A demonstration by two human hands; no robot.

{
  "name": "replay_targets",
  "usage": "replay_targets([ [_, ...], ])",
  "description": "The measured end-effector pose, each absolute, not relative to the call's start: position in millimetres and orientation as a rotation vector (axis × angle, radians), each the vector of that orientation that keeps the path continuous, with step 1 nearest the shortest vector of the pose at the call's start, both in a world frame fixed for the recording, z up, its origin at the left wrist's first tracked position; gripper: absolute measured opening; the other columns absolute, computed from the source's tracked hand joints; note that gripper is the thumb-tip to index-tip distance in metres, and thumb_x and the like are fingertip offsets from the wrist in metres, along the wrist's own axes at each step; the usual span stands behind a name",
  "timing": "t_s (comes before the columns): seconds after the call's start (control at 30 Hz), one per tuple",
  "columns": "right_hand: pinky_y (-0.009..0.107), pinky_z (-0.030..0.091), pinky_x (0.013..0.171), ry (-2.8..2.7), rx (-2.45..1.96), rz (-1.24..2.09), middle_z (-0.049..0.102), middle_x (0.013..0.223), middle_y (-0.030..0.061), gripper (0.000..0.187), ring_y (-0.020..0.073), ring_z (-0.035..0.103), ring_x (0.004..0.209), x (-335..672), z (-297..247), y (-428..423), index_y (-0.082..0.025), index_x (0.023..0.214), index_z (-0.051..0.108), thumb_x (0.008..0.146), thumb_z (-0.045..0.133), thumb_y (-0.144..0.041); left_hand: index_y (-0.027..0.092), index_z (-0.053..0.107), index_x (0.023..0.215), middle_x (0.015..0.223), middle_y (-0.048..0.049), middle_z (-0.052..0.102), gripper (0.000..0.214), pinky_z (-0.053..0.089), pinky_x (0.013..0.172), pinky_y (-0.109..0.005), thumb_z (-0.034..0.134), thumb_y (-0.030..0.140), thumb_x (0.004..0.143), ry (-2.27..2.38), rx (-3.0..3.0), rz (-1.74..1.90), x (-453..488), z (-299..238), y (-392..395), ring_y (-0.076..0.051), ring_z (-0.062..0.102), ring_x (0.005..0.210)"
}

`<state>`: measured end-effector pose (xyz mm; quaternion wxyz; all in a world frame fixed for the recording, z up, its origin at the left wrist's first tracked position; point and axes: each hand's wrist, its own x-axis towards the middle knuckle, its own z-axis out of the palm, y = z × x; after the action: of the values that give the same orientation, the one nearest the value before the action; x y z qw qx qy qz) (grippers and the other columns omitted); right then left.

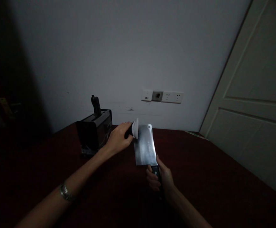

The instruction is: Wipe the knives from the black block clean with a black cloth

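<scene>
My right hand (160,177) is closed around the black handle of a cleaver (144,147). The broad steel blade points up and away from me, with a small hole near its top corner. In my left hand (120,137) is a scrubber (135,128) with a black grip and a round white pad. The pad faces the blade and overlaps its upper left edge in view; I cannot tell whether they touch. Just beyond my left hand stands a dark knife block (90,136), with a black handle (96,106) sticking up from its top.
Everything stands over a dark red tabletop (195,167) in dim light. Behind it is a pale wall (104,57) with a row of sockets (172,97). A white panelled door (256,95) is on the right. A thin flat strip (196,135) lies at the table's back right edge.
</scene>
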<state>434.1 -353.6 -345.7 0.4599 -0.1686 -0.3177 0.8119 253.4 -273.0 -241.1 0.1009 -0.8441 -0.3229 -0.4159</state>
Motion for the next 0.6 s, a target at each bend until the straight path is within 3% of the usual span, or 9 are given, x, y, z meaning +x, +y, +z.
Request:
replay_targets([
  [0.13, 0.016, 0.019, 0.025, -0.749, -0.476, 2.030, 0.034, 0.036, -0.0083, 0.054, 0.0031, 0.017, 0.026, 430, -352, -354, -0.017, 0.056, 0.046, 0.077, 0.037, -0.066, 0.023, 0.052, 0.120, 0.136, -0.0074, 0.037, 0.053, 0.034, 0.096, -0.054, 0.050, 0.006, 0.069, -0.719, -2.525, -0.982, 252, -241, -274, -0.030, 0.026, 0.127],
  [0.3, 0.016, 0.020, 0.024, -0.725, -0.476, 2.059, 0.035, 0.036, -0.0071, 0.054, 0.0032, 0.019, 0.025, 428, -353, -357, -0.016, 0.053, 0.046, 0.077, 0.038, -0.065, 0.033, 0.053, 0.118, 0.128, -0.0075, 0.038, 0.056, 0.040, 0.089, -0.046, 0.050, 0.001, 0.072, -0.529, -2.624, -0.723, 258, -239, -288, -0.026, 0.037, 0.113],
  [0.43, 0.016, 0.019, 0.024, -0.701, -0.493, 2.064, 0.035, 0.037, -0.0076, 0.050, 0.0030, 0.019, 0.025, 429, -351, -359, -0.016, 0.055, 0.048, 0.075, 0.043, -0.062, 0.033, 0.051, 0.120, 0.124, -0.0075, 0.038, 0.056, 0.039, 0.091, -0.040, 0.053, 0.002, 0.072, -0.471, -2.670, -0.608, 266, -244, -297, -0.023, 0.038, 0.109],
  [0.6, 0.016, 0.019, 0.024, -0.710, -0.491, 2.046, 0.035, 0.036, -0.0078, 0.050, 0.0029, 0.018, 0.025, 430, -350, -359, -0.016, 0.055, 0.049, 0.074, 0.046, -0.061, 0.031, 0.053, 0.116, 0.124, -0.0094, 0.036, 0.044, 0.038, 0.090, -0.041, 0.048, 0.006, 0.080, -0.444, -2.532, -0.628, 269, -249, -301, -0.025, 0.037, 0.109],
])
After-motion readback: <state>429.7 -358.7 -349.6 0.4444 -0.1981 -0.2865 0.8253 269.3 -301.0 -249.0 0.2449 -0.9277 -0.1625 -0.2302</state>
